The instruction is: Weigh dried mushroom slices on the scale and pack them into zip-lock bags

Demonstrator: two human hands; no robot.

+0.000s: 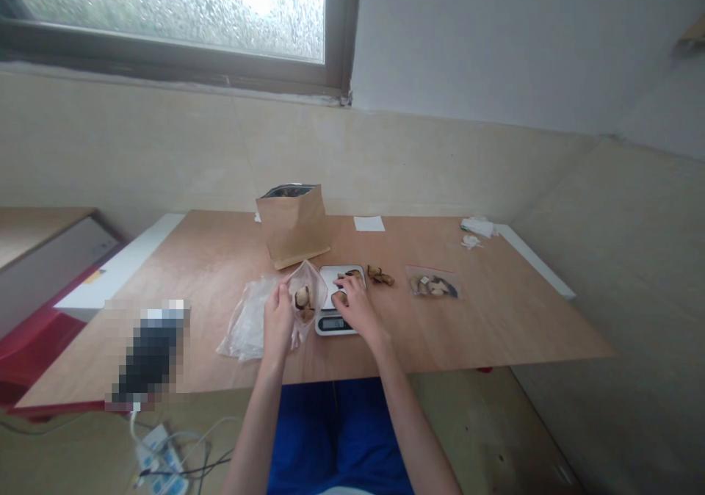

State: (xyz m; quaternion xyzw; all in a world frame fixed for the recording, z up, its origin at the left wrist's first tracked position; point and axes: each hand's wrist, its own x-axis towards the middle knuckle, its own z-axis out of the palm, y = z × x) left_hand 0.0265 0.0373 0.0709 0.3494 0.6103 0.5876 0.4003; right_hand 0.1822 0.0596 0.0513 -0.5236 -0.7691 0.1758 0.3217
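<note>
My left hand is closed on the edge of a clear zip bag, holding its mouth apart. Inside the bag are dried mushroom slices. Just right of it sits a white digital kitchen scale, its dark display facing me. My right hand is over the scale's platform, fingers curled round dried mushroom slices there; the hand partly hides them. More dried slices lie on the table right of the scale. Under my left hand spreads a pile of clear plastic bags.
A brown paper pouch stands open behind the scale. A filled, clear bag of slices lies to the right. White paper and crumpled tissue lie toward the back. A blurred dark device with a cable is at the left edge.
</note>
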